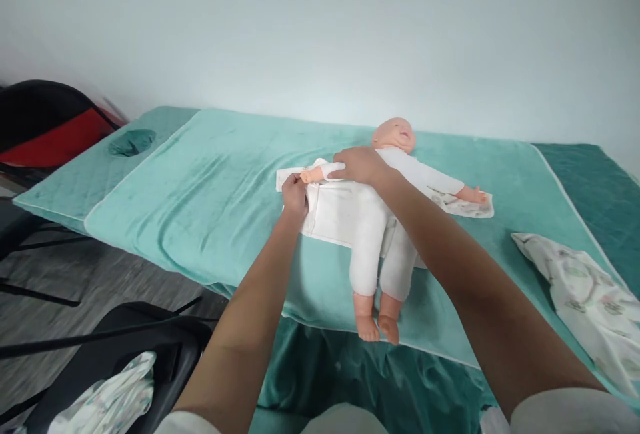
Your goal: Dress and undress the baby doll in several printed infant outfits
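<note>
A baby doll with a white cloth body lies on its back on the bed, its head toward the wall and its bare feet toward me. Spread open beneath it is a white baby top, with a printed sleeve under the doll's outstretched arm on the right. My right hand is closed on the doll's other arm, near the shoulder. Beside that arm's small hand, my left hand pinches the edge of the baby top near its left sleeve. My fingers partly hide the contact there.
A green cover lies over the bed, which has a face hole at its left end. A printed cloth bundle lies at the right. Black chairs stand at the left, one bearing a printed cloth. The wall is behind.
</note>
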Action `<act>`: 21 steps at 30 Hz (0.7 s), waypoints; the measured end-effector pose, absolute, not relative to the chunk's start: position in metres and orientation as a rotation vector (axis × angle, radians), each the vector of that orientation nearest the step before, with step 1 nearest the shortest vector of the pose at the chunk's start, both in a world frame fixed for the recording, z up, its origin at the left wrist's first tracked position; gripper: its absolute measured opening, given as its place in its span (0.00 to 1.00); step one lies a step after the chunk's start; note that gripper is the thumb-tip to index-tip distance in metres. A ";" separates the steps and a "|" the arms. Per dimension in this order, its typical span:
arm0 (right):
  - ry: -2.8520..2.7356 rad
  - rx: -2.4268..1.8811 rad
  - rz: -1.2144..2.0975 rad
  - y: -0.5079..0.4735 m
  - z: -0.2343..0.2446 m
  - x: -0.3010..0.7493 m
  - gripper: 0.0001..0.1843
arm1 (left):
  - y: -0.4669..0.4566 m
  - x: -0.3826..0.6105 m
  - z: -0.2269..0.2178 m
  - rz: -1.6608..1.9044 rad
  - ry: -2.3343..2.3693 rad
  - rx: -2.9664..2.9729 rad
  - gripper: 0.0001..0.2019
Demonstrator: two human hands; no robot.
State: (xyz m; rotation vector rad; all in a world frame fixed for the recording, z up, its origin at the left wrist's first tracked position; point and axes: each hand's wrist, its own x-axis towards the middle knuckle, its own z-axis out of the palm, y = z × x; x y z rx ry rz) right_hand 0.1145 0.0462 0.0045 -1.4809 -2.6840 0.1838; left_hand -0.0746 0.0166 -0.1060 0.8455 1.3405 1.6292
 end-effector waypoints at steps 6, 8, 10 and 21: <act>-2.742 -1.544 0.095 0.040 0.007 0.113 0.23 | 0.018 -0.080 -0.104 1.638 1.350 0.763 0.07; -2.746 -1.588 0.043 0.041 0.005 0.112 0.22 | 0.016 -0.078 -0.104 1.676 1.389 0.784 0.06; -2.749 -1.621 -0.002 0.042 0.002 0.111 0.22 | 0.012 -0.074 -0.105 1.705 1.481 0.888 0.05; -2.656 -1.661 -0.074 0.046 -0.013 0.090 0.22 | -0.005 -0.055 -0.100 1.289 1.701 1.904 0.09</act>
